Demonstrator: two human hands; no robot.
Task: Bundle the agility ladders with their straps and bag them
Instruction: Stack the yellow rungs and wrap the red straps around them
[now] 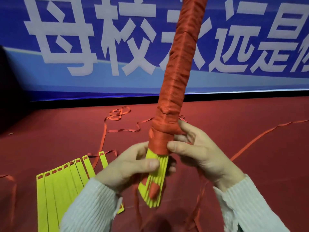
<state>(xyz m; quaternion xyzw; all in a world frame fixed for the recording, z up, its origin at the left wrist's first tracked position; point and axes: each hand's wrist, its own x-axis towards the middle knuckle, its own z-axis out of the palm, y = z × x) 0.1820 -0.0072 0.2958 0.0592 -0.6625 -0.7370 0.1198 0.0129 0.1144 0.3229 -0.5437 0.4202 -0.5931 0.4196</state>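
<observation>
A bundle of yellow ladder rungs (157,174) stands nearly upright in front of me, most of its length wound in orange strap (182,64). My left hand (133,166) grips the bare yellow lower end, thumb across the front. My right hand (197,151) holds the lowest orange wraps, thumb pressing the strap's edge. Loose strap ends hang below the bundle. A second set of yellow rungs (58,186) lies fanned on the floor at lower left, orange strap threaded through its slots.
Orange strap (117,114) trails in loops over the red floor (234,131), one run (260,136) stretching off right. A blue banner (100,47) with large white characters stands behind. The far left is dark.
</observation>
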